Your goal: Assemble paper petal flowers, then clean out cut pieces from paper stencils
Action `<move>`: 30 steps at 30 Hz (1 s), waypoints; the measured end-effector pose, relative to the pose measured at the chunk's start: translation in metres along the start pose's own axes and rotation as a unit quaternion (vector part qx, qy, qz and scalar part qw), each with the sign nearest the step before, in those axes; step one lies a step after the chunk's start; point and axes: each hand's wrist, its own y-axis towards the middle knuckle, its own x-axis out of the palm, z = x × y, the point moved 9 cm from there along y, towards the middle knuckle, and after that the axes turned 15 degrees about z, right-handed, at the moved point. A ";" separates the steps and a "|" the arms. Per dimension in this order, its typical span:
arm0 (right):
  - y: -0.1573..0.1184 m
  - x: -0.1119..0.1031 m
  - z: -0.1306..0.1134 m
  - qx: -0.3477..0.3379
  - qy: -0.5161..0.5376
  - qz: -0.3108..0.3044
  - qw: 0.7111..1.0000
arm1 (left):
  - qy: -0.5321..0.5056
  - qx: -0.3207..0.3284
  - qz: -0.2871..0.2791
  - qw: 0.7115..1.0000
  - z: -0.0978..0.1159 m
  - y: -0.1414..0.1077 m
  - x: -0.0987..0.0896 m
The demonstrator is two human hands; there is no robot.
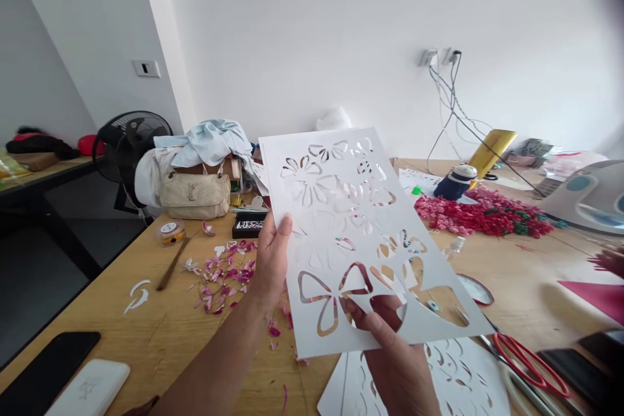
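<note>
A white sheet with flower-shaped cut-outs (pixel 322 208), a stencil, is held up above the wooden table, tilted to face me. My left hand (pixel 273 253) grips its left edge, thumb on the front and fingers behind. At the bottom edge my right hand (pixel 402 364) pinches the stencil, its thumb in front; part of the fingers shows through a cut-out. More white sheets with small curved cut-outs (pixel 453 370) lie beneath, close to my right hand. Red-handled scissors (pixel 529 364) rest to the right of these sheets.
Pink petals (pixel 224 273) are scattered left of the stencil. A black phone (pixel 51 364) and a white power bank (pixel 90 390) lie front left. Red and pink flower bunches (pixel 487 211) stand back right, near a yellow object (pixel 492 153). A beige handbag (pixel 195 195) sits back left. Another person's hand (pixel 609 263) is at right.
</note>
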 end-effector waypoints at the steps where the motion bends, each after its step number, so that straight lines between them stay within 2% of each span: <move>1: 0.000 0.000 0.000 0.000 0.000 -0.003 1.000 | -0.003 0.000 0.002 1.000 0.000 0.001 -0.001; 4: 0.000 0.003 0.001 0.012 0.013 -0.039 0.999 | -0.012 -0.003 0.008 1.000 0.000 0.002 -0.002; 9: -0.004 0.012 0.001 0.055 0.104 -0.101 0.988 | -0.017 0.008 -0.002 1.000 0.003 -0.002 0.002; 12: -0.003 0.010 0.007 0.061 0.107 -0.092 0.988 | -0.016 0.031 -0.019 0.999 0.005 -0.006 0.007; 15: 0.001 0.002 0.014 0.063 0.103 -0.038 0.992 | 0.013 0.058 -0.037 0.998 0.003 -0.010 0.011; 17: 0.003 -0.001 0.016 0.062 0.107 -0.004 0.992 | 0.039 0.098 -0.026 0.994 0.006 -0.012 0.010; 21: 0.002 0.006 0.017 0.081 0.114 -0.013 0.990 | 0.085 0.155 -0.011 0.984 0.010 -0.015 0.008; 25: 0.004 0.006 0.019 0.094 0.119 -0.028 0.988 | 0.154 0.123 -0.062 0.978 -0.001 -0.016 0.014; 30: 0.004 0.002 0.019 0.098 0.124 -0.052 0.986 | 0.172 0.064 -0.074 0.980 -0.014 -0.014 0.012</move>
